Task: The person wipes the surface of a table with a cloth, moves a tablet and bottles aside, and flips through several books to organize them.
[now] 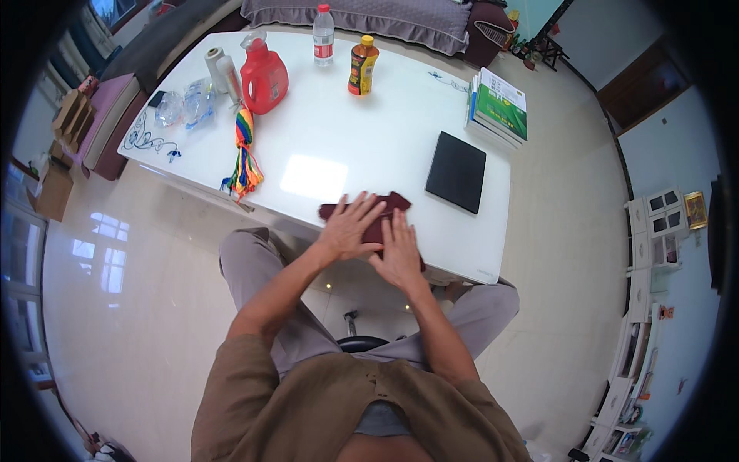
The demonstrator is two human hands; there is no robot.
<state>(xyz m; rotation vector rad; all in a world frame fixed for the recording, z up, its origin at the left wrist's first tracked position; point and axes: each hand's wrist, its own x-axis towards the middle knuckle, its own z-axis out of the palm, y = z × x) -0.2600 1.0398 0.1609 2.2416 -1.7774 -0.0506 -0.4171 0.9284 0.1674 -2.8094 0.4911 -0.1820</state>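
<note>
A dark maroon cloth point(374, 231) lies at the near edge of the white table point(392, 144), partly hidden under both hands. My left hand point(350, 226) is laid flat over its left part, fingers spread and pointing away from me. Over the right part rests my right hand point(399, 251), palm down, its fingers closer together. The thumbs point towards each other near the table's edge. Neither hand is seen to grip the cloth. To the right of the hands lies a black flat rectangular object point(456, 172).
A multicoloured tasselled knit item point(245, 150) lies left, near a red jug point(264, 75), plastic wrap rolls point(216, 69) and clear plastic bags point(198, 103). Two bottles point(324, 37) point(363, 66) stand at the far side; stacked books point(497, 107) lie at the right edge.
</note>
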